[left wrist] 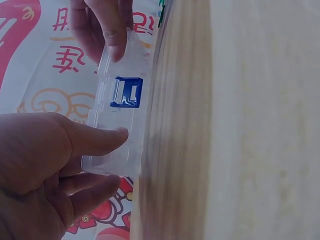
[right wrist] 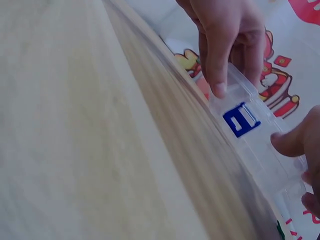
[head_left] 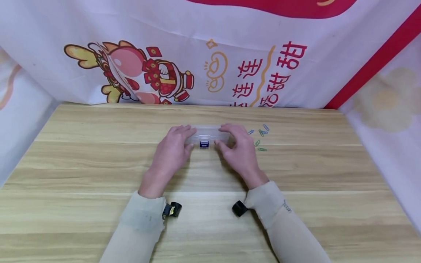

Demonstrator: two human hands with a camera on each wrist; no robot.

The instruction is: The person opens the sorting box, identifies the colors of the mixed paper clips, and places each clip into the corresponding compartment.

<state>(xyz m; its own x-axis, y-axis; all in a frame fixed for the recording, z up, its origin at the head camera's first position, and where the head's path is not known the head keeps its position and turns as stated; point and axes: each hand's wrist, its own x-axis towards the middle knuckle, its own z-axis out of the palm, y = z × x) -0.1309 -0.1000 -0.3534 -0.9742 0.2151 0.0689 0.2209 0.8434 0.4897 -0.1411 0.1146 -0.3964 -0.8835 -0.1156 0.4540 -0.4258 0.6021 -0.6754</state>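
Observation:
A clear plastic box (head_left: 208,131) with a blue latch (head_left: 204,144) on its front side is on the wooden table, toward the far edge. My left hand (head_left: 171,148) holds its left end, the thumb on the front side and the fingers reaching around the end. At the right end my right hand (head_left: 241,149) grips in the same way, thumb in front and fingers over the back. From the left wrist view, the blue latch (left wrist: 126,92) sits between the two thumbs. What the box holds inside cannot be made out.
Several green and blue paper clips (head_left: 262,132) lie scattered just right of my right hand. Behind the wooden table (head_left: 98,164) hangs a white printed cloth (head_left: 184,22) with red figures and lettering, close to the far edge.

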